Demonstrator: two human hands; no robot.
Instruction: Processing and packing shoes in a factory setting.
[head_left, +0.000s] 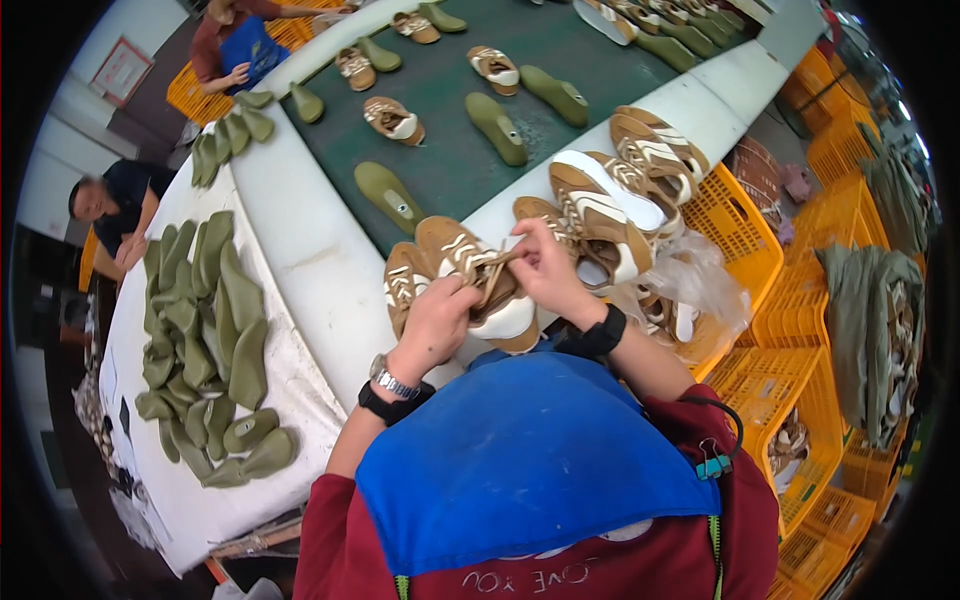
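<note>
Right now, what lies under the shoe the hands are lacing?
The shoe rests on the white ledge beside another brown shoe. Both hands cover its laces; its underside is hidden.

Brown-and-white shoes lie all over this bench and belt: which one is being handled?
The shoe at the bench edge nearest the person: both hands, left and right, pinch its laces. The other shoes lie untouched.

shoe lasts left of belt, crates right
</note>
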